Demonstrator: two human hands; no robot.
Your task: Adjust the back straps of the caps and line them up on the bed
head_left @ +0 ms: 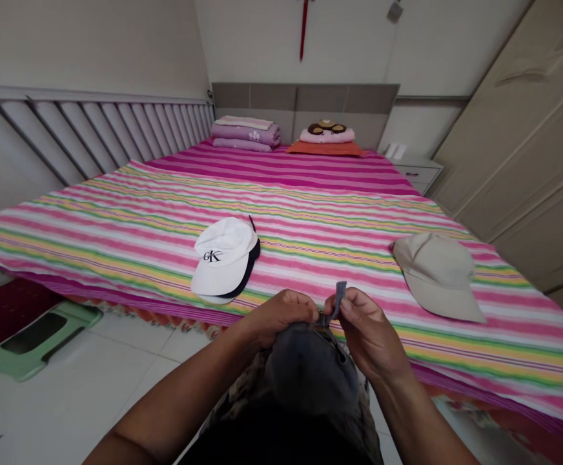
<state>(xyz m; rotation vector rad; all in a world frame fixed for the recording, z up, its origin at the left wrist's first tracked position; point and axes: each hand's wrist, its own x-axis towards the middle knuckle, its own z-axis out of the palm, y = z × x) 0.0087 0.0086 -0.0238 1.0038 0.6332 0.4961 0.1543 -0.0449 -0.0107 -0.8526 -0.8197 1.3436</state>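
Note:
Close to my body hangs a dark grey-blue cap (310, 374), its back strap turned up toward me. My left hand (288, 316) pinches the cap's edge beside the buckle. The loose end of the strap (340, 297) stands upright between the thumb and fingers of my right hand (368, 332). A white cap (223, 255) with black "CK" lettering lies on the bed to the left, a dark cap (252, 261) showing from under it. A beige cap (434, 274) rests on the bed to the right, brim toward me.
The bed (305, 239) has a striped cover and a grey headboard (247, 97). Folded purple bedding (245, 135) and an orange pillow (323, 149) sit at its far end. A green plastic stool (39, 342) stands on the floor at left. A nightstand (414, 173) is at back right.

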